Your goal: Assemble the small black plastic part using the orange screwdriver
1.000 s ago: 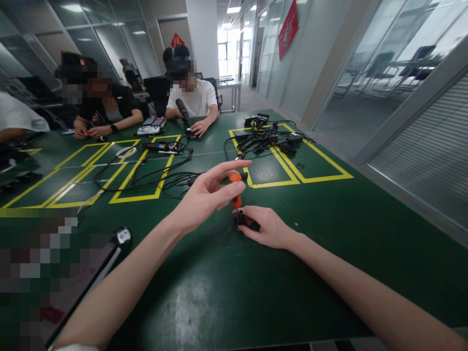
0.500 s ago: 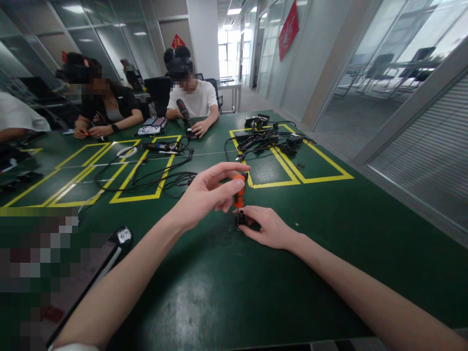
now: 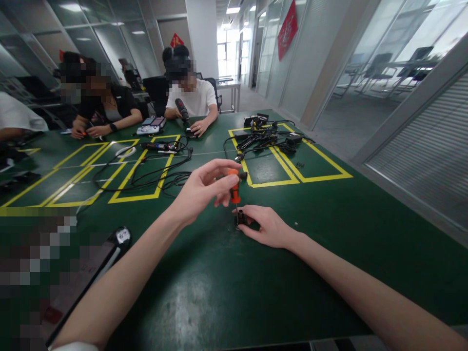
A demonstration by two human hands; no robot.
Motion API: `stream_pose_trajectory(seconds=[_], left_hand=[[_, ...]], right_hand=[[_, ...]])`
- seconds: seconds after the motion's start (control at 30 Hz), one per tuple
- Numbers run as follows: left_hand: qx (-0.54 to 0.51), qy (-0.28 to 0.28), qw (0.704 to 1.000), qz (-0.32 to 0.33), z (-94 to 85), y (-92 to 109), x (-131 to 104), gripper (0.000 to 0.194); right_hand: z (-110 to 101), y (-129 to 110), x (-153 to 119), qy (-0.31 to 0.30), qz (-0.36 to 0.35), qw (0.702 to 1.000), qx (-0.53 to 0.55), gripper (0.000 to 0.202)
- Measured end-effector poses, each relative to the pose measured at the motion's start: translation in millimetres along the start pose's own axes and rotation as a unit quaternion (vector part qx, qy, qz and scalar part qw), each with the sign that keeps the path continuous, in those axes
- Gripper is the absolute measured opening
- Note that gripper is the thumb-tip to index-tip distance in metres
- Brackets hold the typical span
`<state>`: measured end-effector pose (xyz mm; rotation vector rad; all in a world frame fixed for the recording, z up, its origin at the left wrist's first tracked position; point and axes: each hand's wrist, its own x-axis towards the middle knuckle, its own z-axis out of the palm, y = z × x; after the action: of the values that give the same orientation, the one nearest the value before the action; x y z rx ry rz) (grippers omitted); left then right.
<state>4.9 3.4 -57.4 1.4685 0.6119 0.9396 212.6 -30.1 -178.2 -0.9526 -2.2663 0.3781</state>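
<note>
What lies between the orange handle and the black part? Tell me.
The head view shows the screwdriver shaft, running from the orange handle toward the black part.

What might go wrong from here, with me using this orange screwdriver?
The orange screwdriver points down at the small black part, close beside your right hand, so a slip might jab it. Your left hand holds the orange screwdriver near its top, so the shaft could tilt sideways.

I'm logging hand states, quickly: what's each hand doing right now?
Left hand: closed on the orange screwdriver, held roughly upright.
Right hand: closed on a small black part at the table.
</note>
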Motion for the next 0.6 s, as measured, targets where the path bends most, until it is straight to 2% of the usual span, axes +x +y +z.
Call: stream_pose_trajectory(seconds=[0.13, 0.33, 0.6], left_hand=[[0.016, 0.012, 1.000, 0.009, -0.2, 0.6, -0.3, 0.029], [-0.018, -0.029, 0.999, -0.028, -3.6, 1.5, 1.6, 0.033], [-0.024, -0.003, 0.999, -0.043, -0.8, 2.1, -1.2, 0.034]], right_hand=[[-0.4, -0.3, 0.4, 0.001, -0.001, 1.000, 0.000, 0.026], [-0.8, -0.7, 0.9, 0.003, -0.007, 1.000, -0.003, 0.022], [-1.2, -1.2, 0.6, 0.001, -0.007, 1.000, -0.010, 0.026]])
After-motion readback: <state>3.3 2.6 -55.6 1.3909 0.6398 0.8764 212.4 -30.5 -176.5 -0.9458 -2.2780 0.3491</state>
